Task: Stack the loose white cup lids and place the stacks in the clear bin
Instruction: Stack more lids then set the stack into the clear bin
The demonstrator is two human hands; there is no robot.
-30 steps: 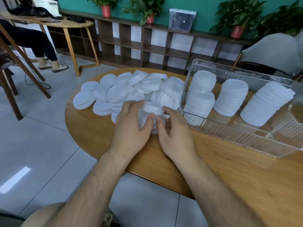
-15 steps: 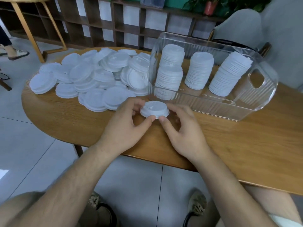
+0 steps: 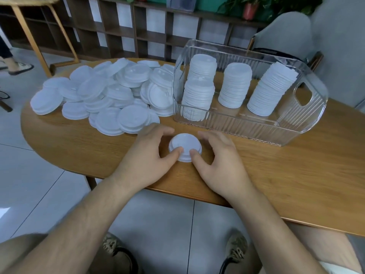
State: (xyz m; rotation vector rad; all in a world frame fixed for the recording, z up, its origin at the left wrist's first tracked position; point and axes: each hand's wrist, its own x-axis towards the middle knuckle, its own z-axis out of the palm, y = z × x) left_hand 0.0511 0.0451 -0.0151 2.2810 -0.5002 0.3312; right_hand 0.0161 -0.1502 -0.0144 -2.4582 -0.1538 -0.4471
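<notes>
loose lids point(image 3: 110, 95) left of bin point(image 3: 256, 133), stacks point(image 3: 235, 86) inside bin

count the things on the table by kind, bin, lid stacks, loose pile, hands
clear bin: 1
lid stacks in it: 4
loose lid pile: 1
left hand, right hand: 2
low lid stack they grip: 1
total: 9

We take this for an office or common room: low open shelving point(image 3: 122, 34) with potted plants point(image 3: 249, 13) runs along the top of the frame, grey floor tiles point(image 3: 29, 175) fill the lower left, and a wooden table point(image 3: 25, 0) stands upper left, a padded chair point(image 3: 284, 30) upper right.
</notes>
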